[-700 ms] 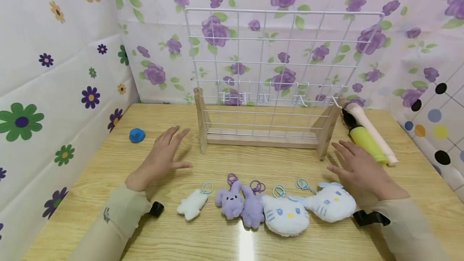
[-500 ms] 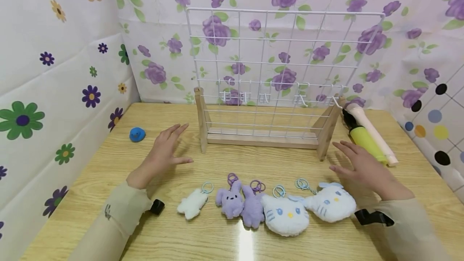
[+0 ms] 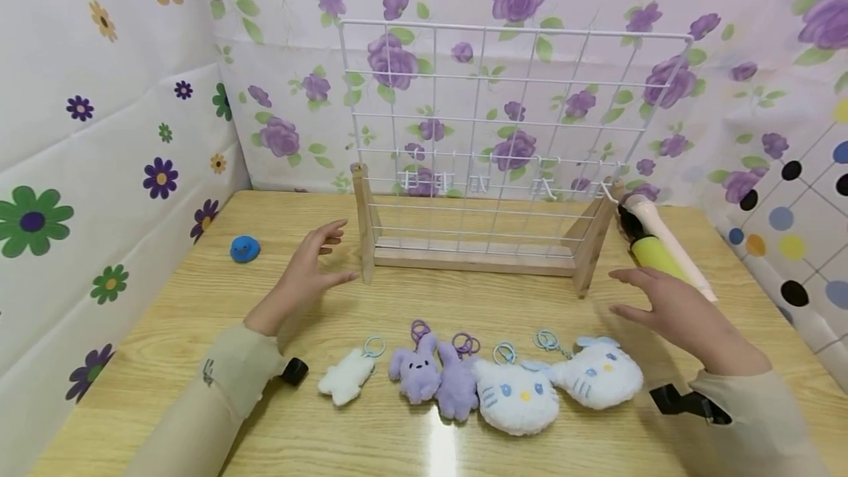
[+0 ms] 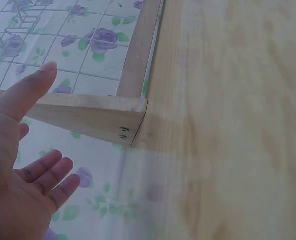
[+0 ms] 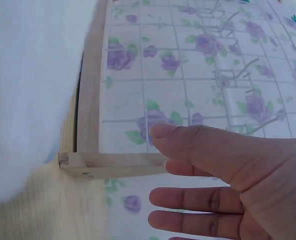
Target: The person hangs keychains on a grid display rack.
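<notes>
My left hand (image 3: 308,271) hovers by the left wooden leg (image 3: 364,223) of a white wire grid rack (image 3: 473,260), fingers loosely bent and thumb pointing at the leg. In the left wrist view, nothing lies between that hand's (image 4: 10,170) thumb and fingers. My right hand (image 3: 682,315), relaxed and holding nothing, is off the rack's right leg (image 3: 592,249). Plush keychains lie in a row before the rack: a small white one (image 3: 347,377), a purple rabbit (image 3: 419,375), another purple one (image 3: 457,390) and two white cat heads (image 3: 520,405), (image 3: 604,375).
Several white hooks (image 3: 478,184) hang on the grid. A small blue duck (image 3: 245,249) sits at the table's left. A yellow-green cylinder with a black end (image 3: 656,256) and a pale pink tube (image 3: 669,241) lie at right. Flowered cloth (image 3: 285,65) hangs behind the table.
My left hand has moved slightly toward the rack's left leg, its fingers bending more. My right hand has shifted a little right and nearer me. The head view has turned slightly; the keychains stay put.
</notes>
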Tool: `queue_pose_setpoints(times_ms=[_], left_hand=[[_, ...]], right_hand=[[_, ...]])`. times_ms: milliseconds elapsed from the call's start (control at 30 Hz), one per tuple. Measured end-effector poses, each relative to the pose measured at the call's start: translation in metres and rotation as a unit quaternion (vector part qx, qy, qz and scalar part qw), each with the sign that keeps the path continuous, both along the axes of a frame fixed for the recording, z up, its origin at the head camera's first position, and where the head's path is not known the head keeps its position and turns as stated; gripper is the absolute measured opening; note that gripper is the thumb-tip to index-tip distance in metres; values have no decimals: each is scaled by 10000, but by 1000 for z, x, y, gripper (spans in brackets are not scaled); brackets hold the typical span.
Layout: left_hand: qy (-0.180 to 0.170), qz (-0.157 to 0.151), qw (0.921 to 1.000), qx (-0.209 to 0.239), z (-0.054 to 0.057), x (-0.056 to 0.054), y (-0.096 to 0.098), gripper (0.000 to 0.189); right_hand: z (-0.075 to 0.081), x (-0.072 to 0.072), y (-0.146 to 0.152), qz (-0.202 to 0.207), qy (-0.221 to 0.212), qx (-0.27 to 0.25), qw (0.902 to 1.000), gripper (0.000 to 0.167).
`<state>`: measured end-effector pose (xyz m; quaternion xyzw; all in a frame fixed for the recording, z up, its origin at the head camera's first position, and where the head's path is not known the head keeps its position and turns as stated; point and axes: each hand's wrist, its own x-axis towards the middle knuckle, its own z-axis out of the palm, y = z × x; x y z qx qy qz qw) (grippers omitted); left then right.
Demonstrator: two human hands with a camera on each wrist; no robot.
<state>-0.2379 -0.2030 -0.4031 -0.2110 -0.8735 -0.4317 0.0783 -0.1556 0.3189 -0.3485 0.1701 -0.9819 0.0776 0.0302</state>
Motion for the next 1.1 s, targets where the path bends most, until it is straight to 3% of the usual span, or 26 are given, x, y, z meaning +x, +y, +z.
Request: queue_pose_setpoints(times_ms=[300, 567, 900, 1100], left_hand=[[-854, -136, 9926, 856, -3, -9, 9, 76], [-1128, -113, 9858, 1237, -8, -13, 18, 73], [-952, 166, 9827, 1583, -16, -15, 28, 71], [-728, 285, 9835, 1634, -17, -16, 34, 67]], right_hand=[[6, 11, -14, 365, 178, -480, 9980, 45], [3, 17, -29, 702, 388, -530, 9954, 36], [-16, 15, -41, 1217, 167, -823, 9890, 32], [-23, 13, -47, 1256, -66, -1087, 9861, 28]])
